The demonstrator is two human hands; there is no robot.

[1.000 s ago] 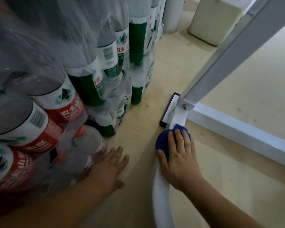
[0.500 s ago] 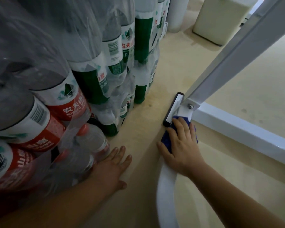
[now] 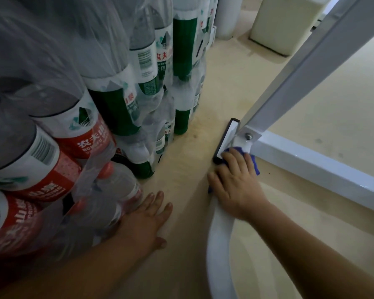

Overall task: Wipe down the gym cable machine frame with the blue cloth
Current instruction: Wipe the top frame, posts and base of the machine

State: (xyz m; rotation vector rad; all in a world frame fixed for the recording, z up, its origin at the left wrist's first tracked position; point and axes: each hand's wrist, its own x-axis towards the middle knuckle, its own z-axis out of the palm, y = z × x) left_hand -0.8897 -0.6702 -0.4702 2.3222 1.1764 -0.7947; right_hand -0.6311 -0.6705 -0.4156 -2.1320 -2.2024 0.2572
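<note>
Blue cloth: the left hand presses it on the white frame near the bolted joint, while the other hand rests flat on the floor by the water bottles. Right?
Not quite. In the head view the right hand presses the blue cloth on the white frame; the left hand lies flat on the floor.

"农夫山泉" is read, partly hidden, on red and green labels of shrink-wrapped water bottles (image 3: 73,147); barcodes seen too; small print illegible.

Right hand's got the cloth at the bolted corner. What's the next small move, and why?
Probably slide the blue cloth rightward onto the white base rail. The right hand has it pressed against the joint below the bolt, and the rail runs on from there. The left hand is flat on the floor as a brace.
</note>
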